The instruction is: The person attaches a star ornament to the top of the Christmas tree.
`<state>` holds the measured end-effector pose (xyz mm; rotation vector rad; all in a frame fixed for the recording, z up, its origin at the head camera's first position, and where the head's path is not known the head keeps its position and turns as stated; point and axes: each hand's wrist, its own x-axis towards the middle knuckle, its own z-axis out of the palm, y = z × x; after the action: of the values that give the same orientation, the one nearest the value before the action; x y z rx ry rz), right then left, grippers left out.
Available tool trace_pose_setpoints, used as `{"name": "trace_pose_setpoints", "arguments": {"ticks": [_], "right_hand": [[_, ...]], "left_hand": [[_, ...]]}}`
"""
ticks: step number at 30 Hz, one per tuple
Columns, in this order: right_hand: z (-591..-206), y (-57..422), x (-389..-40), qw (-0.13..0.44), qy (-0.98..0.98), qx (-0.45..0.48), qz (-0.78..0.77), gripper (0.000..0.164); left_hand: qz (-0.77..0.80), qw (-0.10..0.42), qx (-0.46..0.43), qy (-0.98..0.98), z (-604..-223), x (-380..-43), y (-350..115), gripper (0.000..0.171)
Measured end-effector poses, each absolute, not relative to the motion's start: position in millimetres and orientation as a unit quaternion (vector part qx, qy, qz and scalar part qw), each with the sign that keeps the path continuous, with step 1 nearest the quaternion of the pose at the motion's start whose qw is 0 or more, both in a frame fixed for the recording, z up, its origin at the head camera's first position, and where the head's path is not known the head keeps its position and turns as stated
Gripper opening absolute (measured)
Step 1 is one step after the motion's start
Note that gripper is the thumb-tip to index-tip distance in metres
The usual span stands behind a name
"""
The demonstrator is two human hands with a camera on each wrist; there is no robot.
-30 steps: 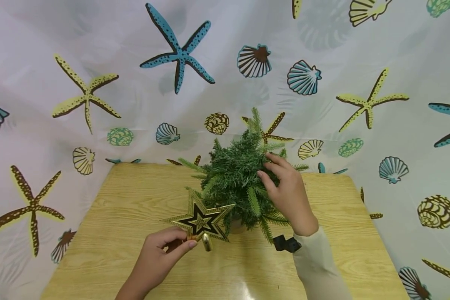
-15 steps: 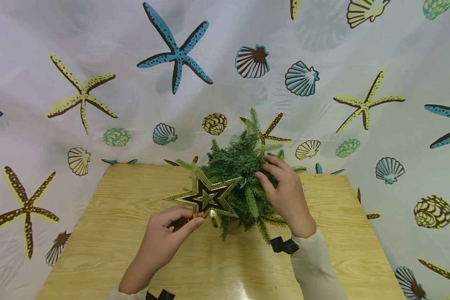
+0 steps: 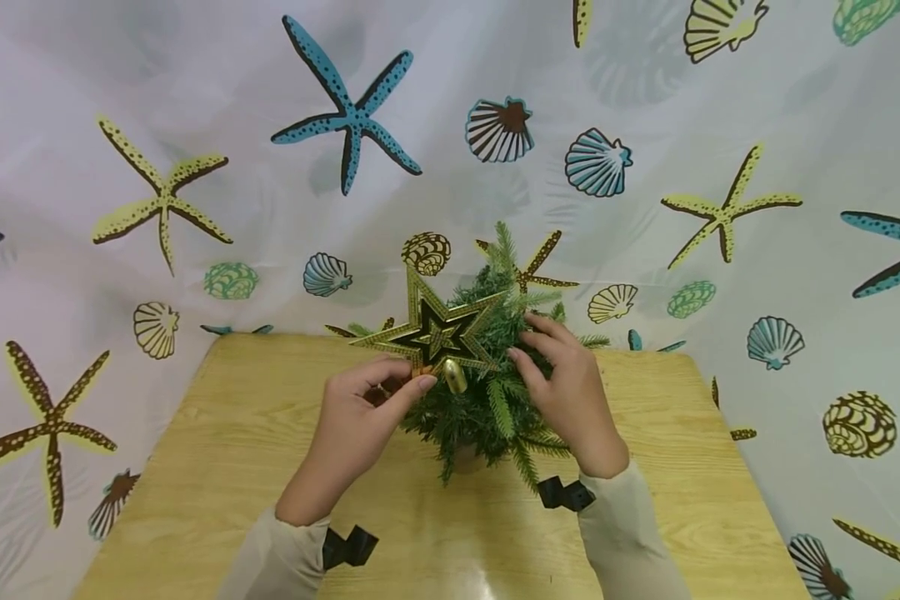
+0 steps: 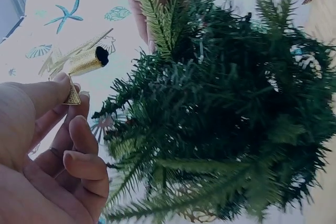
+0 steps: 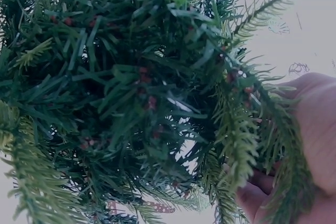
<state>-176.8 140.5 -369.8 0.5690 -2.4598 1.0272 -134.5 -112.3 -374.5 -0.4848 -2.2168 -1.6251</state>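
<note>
1. the person's left hand [image 3: 360, 408], its thumb and forefinger pressed together, pinches a glossy gold-and-black five-pointed star [image 3: 438, 337] by one of its lower points; the hand lies at the star's eight o'clock.
2. a short gold hollow tube [image 3: 454, 377] juts from the star between five and six o'clock; in the left wrist view its dark open end faces about two o'clock.
3. the star is held up in front of a bushy artificial green tree [image 3: 480, 408], at ten o'clock from its middle in the head view; the left wrist view shows a gap between star and needles.
4. the person's right hand [image 3: 570, 383] is at the tree's three o'clock, fingertips at the needles, thumb apart from the fingers; branches partly hide it in the right wrist view, so whether it grips a twig i cannot tell.
5. the tree stands on a pale yellow wood-grain table [image 3: 247, 433], its lighter tip at twelve o'clock.
6. behind the table, from nine round to three o'clock, hangs a white cloth [image 3: 247, 50] printed with blue, yellow and brown starfish and shells.
7. both cream sleeves [image 3: 626, 525] come in from five and seven o'clock.
</note>
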Motion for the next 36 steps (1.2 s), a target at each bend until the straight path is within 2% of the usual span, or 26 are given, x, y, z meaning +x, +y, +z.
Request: {"name": "trace_pose_setpoints", "arguments": {"ticks": [19,36], "right_hand": [[-373.0,142.7,-177.7,0.214,-0.877,0.206,0.378,0.027],[-376.7,142.6,-180.0,0.23,-0.87,0.22,0.377,0.024]], "left_hand": [[-0.517,0.137,-0.174,-0.827,-332.6,-177.2,-84.4,0.014],[-0.471,0.146,-0.187,-0.849,-320.3,-206.5,-63.9,0.015]]}}
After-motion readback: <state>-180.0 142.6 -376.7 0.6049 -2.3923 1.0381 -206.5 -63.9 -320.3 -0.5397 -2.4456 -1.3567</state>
